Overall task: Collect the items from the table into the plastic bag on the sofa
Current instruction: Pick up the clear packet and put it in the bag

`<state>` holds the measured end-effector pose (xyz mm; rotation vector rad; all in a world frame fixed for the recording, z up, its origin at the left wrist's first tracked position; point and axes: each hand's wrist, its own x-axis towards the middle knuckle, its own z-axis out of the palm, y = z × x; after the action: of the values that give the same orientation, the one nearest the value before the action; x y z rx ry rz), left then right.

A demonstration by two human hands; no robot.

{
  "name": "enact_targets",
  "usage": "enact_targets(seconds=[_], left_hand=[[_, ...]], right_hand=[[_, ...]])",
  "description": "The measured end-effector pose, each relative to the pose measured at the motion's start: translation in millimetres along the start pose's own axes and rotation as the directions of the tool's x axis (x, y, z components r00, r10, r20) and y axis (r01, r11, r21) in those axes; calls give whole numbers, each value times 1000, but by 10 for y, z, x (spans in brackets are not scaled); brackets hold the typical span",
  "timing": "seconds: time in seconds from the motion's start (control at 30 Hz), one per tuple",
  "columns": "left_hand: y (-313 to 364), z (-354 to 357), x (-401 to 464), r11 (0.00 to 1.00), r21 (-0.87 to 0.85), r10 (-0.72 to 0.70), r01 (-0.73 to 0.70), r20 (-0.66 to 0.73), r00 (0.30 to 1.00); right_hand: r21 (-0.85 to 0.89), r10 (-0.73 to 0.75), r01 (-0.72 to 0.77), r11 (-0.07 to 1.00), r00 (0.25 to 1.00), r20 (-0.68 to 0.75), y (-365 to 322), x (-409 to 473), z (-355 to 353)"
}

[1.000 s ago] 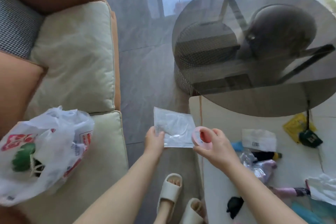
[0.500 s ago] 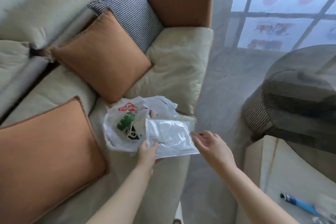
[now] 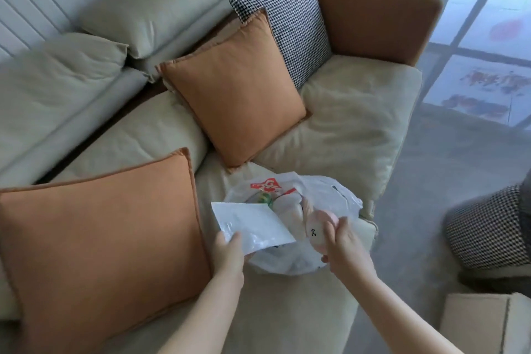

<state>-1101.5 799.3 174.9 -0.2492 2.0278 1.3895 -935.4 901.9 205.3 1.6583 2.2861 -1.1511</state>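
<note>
Now over the plastic bag (image 3: 330,198), off the bench: your left hand (image 3: 230,253) pinches clear packet (image 3: 253,224), right hand (image 3: 342,247) grips pink item (image 3: 319,230); drop both in.

Both my forearms are reaching forward. My left hand (image 3: 230,256) is pinching a flat packet between thumb and fingers; my right hand (image 3: 343,247) is curling around a pink item.

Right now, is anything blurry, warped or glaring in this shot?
Head view: the wide lens bows the sofa edges; window glare washes out the floor at upper right; the right hand and pink item over the plastic bag look slightly motion-smeared.
</note>
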Motion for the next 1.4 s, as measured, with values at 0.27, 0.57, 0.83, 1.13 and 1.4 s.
enact_targets(seconds=[0.27,0.57,0.83,1.13,1.4], left_hand=[[-31,302,561,992,-65,-80,104,300,951],[-93,285,805,986,66,-164,150,376,912],[-152,391,990,645,732,-125,-218,382,916],[-145,227,1306,420,886,180,-198,133,975],[-107,317,1119,741,631,123,-231,210,970]], right_hand=[[-123,27,-29,992,999,-18,-335,688,74],[-107,95,-110,988,986,-134,-300,990,158],[-259,15,2,966,998,65,-272,1138,419],[-651,-114,60,756,993,-41,-17,1214,250],[-530,-98,89,844,995,11,207,1038,364]])
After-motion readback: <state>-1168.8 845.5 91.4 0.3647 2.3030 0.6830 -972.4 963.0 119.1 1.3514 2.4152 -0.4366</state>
